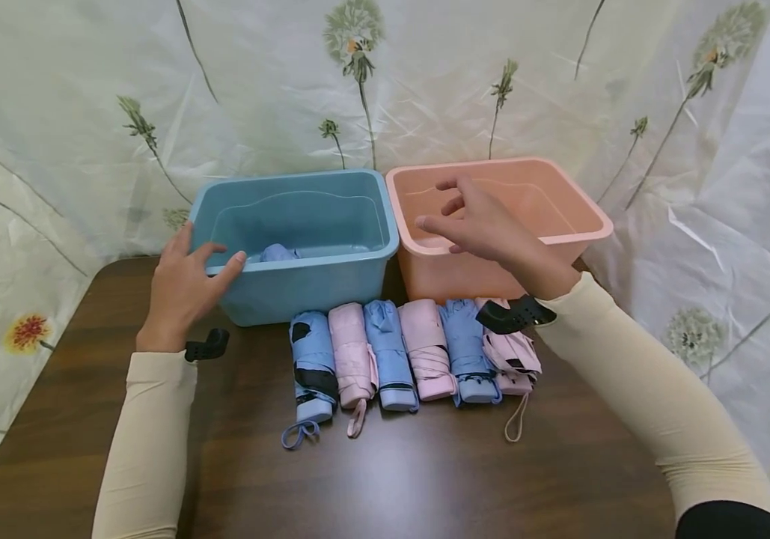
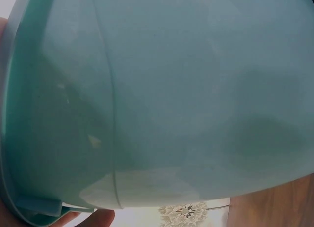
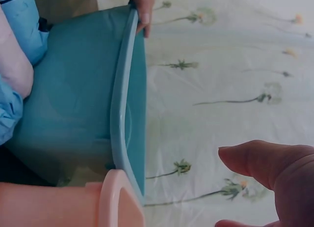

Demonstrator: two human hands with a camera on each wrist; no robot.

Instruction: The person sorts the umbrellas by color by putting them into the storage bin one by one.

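My left hand (image 1: pixel 185 281) rests at the front left corner of a blue plastic bin (image 1: pixel 304 288), its fingers spread and touching the rim. Inside that bin lies a blue fabric bundle (image 1: pixel 278 253), mostly hidden by the front wall. Over the front of a pink bin (image 1: pixel 472 277) hovers my right hand (image 1: pixel 475 221), fingers loosely bent and holding nothing. Several folded umbrellas lie side by side before the bins, blue and pink by turns, from a blue umbrella (image 1: pixel 313 367) at the left to a pink umbrella (image 1: pixel 512 355) at the right, partly covered by my wrist strap.
Both bins stand side by side at the back of a dark wooden table (image 1: pixel 385 486). A flower-printed sheet (image 1: pixel 257 90) hangs behind them and at the sides. Wrist loops, such as a blue cord (image 1: pixel 300 434), stick out toward the near edge.
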